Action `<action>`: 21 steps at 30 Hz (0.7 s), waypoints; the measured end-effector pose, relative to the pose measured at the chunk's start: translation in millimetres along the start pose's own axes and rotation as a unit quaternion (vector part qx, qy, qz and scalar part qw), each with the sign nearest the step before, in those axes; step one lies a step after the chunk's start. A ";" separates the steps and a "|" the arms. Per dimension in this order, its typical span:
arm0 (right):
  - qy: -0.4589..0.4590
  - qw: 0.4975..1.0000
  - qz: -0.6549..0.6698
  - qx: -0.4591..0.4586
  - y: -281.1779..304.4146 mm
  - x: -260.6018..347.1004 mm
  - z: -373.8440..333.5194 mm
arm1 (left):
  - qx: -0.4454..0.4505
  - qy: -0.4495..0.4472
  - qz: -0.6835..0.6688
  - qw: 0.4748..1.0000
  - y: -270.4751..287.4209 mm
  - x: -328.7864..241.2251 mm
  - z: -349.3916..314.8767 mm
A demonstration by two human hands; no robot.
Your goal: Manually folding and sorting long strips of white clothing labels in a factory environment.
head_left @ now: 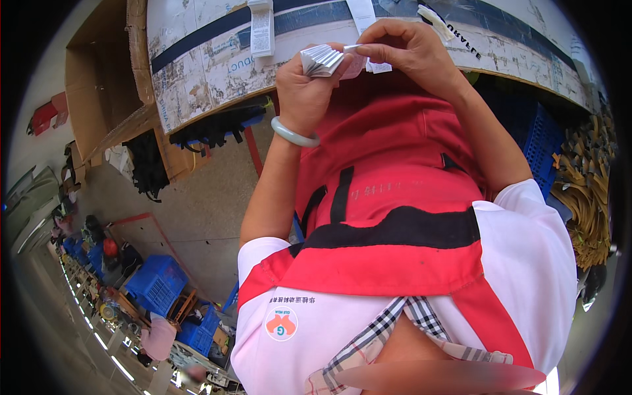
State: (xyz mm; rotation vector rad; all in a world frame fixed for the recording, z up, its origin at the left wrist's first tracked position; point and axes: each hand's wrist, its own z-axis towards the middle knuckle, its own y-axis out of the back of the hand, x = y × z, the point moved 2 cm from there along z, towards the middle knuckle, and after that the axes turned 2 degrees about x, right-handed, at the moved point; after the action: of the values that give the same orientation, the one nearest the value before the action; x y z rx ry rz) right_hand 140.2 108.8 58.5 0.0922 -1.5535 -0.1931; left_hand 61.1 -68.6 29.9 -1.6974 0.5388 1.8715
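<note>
My left hand [304,95], a pale bangle [294,133] on its wrist, is closed around a fanned stack of folded white labels [320,60]. Just right of it, my right hand [413,58] pinches a small white label [352,49] between thumb and fingertips. Both hands are raised at the table's near edge, above the red apron [395,158]. A pinkish piece [354,68] shows between the hands, too covered to name. One printed label strip [262,31] lies on the table beyond my left hand, and another white strip [361,14] lies beyond my right.
The worn, taped table [204,76] spans the far side. A cardboard box [102,79] stands at its left. Blue crates [541,148] and stacked brown cut pieces [586,191] are at the right. Farther left are more blue crates [158,284] and a person in pink [159,337].
</note>
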 end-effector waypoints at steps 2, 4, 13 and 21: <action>0.000 1.000 0.008 0.002 -0.5 -0.2 -0.7 | 0.003 0.046 -0.053 0.998 1.4 2.0 -1.9; -0.009 1.000 0.026 0.007 -1.0 -1.1 -1.1 | 0.002 0.043 -0.060 0.997 1.4 4.1 -3.4; 0.045 0.995 -0.093 -0.010 -4.4 -1.8 -2.3 | -0.021 0.044 -0.073 0.996 -3.5 8.2 -7.0; -0.006 1.000 0.011 0.006 -6.5 -8.9 -2.1 | -0.024 0.061 -0.112 0.992 -4.8 9.5 -8.5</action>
State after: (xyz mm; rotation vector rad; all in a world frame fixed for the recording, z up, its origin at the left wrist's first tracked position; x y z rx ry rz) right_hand 141.8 103.9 48.5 0.0843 -1.5681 -0.1672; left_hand 70.2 -69.0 19.8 -1.8304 0.3357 1.6429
